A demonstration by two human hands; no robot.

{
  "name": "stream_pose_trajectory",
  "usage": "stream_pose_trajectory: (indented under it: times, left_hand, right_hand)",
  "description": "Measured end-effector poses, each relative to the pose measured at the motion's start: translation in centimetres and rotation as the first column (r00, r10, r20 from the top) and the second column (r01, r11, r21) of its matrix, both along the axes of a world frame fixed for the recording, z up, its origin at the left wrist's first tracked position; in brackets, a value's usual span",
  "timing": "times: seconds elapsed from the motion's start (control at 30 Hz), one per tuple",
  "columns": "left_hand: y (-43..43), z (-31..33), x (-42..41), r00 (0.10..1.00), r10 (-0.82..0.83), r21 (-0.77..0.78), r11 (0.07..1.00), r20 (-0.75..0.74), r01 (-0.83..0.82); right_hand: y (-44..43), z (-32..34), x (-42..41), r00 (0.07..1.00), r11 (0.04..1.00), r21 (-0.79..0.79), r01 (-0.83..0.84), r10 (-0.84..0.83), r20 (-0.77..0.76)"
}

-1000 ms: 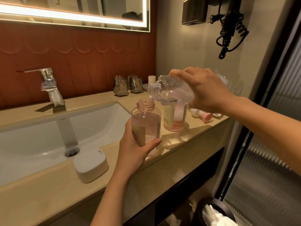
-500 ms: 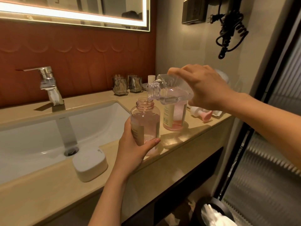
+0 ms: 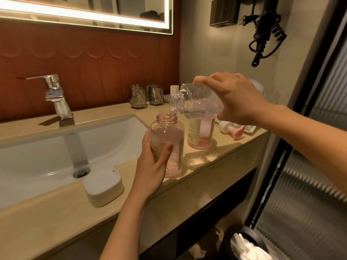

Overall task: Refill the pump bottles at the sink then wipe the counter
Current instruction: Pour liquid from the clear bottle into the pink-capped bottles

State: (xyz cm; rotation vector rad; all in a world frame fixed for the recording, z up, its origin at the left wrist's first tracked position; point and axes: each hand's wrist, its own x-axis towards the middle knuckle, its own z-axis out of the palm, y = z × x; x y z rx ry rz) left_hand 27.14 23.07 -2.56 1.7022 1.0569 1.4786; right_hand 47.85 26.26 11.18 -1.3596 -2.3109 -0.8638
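while the left hand [image 3: 150, 166] grips the open pink bottle [image 3: 167, 139] steady, the right hand [image 3: 238, 99] clasps a clear bottle [image 3: 195, 105] tipped above it to pour.

Dim, warm light, mostly from lit mirror strip [image 3: 84, 15] up top. Glare on faucet [image 3: 54, 94]; soft shadows across desk [image 3: 206, 162]. Wide-angle bending at frame edges, right side dark, whole picture slightly soft.

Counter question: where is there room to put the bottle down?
The counter is bare along the front edge left of the white box, and on the front strip right of the held bottle. It is crowded at the far right, around the second bottle and pump heads.
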Motion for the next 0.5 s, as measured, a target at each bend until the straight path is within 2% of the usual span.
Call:
stream_pose_trajectory:
  times: [0.5]
  left_hand:
    - [0.41,-0.19,-0.08,1.000,-0.017,-0.003,1.000,-0.016,0.017]
  right_hand:
    - [-0.20,0.14,-0.06,1.000,1.000,-0.011,-0.005,0.005,-0.001]
